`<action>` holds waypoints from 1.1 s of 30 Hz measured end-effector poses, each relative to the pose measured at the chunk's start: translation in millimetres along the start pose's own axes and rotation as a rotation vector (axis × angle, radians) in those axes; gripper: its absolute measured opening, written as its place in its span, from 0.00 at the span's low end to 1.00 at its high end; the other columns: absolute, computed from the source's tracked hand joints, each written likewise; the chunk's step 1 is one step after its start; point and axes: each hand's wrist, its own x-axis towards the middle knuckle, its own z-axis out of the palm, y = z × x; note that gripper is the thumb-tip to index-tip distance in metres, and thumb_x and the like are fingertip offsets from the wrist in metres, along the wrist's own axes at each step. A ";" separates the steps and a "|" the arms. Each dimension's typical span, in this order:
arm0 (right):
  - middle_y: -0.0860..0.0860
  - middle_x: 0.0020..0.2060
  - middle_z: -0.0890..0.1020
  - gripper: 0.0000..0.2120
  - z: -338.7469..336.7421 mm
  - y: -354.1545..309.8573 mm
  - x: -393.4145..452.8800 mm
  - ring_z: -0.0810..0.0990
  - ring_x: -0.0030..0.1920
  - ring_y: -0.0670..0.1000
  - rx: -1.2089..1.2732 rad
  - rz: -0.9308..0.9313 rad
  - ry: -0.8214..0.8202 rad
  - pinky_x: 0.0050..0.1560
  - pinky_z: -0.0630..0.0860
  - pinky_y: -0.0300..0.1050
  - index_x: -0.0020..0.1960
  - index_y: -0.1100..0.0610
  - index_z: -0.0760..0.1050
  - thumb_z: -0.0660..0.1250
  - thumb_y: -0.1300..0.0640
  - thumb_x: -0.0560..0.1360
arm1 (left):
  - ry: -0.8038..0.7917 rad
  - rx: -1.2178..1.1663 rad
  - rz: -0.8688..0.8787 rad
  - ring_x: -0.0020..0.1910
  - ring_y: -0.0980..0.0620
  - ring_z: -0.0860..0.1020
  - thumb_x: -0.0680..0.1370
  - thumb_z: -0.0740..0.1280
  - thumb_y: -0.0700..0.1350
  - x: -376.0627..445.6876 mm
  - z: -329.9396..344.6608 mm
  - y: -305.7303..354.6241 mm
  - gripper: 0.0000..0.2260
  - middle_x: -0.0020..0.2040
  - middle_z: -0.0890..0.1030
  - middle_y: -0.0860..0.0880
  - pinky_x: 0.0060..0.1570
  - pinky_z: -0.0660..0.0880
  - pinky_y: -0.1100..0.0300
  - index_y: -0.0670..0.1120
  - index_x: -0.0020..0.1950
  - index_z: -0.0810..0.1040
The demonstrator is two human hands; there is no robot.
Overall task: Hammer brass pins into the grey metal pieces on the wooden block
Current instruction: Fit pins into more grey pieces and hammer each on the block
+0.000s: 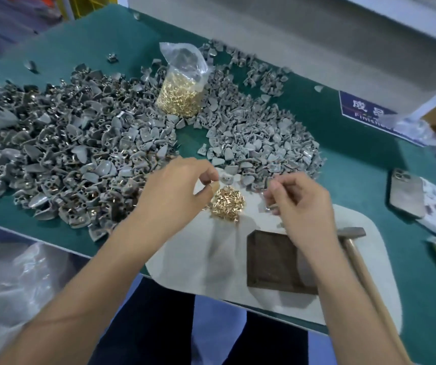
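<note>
A small heap of brass pins lies on the pale mat. My left hand hovers just left of the heap, fingertips pinched together on something small that the blur hides. My right hand is to the right of the heap, its fingers curled round a small grey metal piece. The dark wooden block sits on the mat below my right wrist, its top bare. A hammer with a wooden handle lies right of the block.
Large piles of grey metal pieces cover the green table, with another pile behind the mat. A clear bag of brass pins stands at the back. A phone lies at the right; a blue sign sits beyond.
</note>
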 end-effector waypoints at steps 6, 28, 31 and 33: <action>0.41 0.41 0.87 0.14 -42.0 18.1 -28.3 0.84 0.39 0.41 0.106 0.019 0.037 0.43 0.80 0.35 0.46 0.43 0.85 0.74 0.63 0.76 | -0.080 0.109 -0.039 0.52 0.53 0.76 0.77 0.70 0.55 42.9 30.4 2.3 0.11 0.50 0.80 0.57 0.43 0.73 0.55 0.57 0.59 0.79; 0.44 0.40 0.80 0.07 -56.6 30.6 -95.6 0.80 0.44 0.47 -0.115 -0.157 -0.035 0.46 0.76 0.44 0.45 0.49 0.85 0.76 0.61 0.74 | -0.289 -0.151 0.232 0.44 0.57 0.75 0.76 0.72 0.49 -48.4 42.5 89.7 0.04 0.40 0.79 0.59 0.48 0.75 0.52 0.56 0.50 0.83; 0.43 0.40 0.79 0.06 -53.1 31.3 -99.2 0.78 0.42 0.46 -0.216 -0.155 -0.042 0.44 0.76 0.49 0.44 0.48 0.84 0.75 0.59 0.73 | -0.257 -0.162 0.198 0.44 0.59 0.75 0.75 0.73 0.48 -50.8 43.6 89.5 0.06 0.40 0.79 0.60 0.48 0.75 0.55 0.55 0.51 0.83; 0.43 0.39 0.78 0.05 -51.1 29.4 -99.8 0.77 0.42 0.46 -0.243 -0.161 -0.029 0.44 0.77 0.51 0.44 0.48 0.84 0.75 0.59 0.73 | -0.253 -0.158 0.190 0.44 0.59 0.74 0.74 0.74 0.47 -51.5 43.2 90.4 0.06 0.40 0.78 0.59 0.48 0.74 0.55 0.55 0.50 0.83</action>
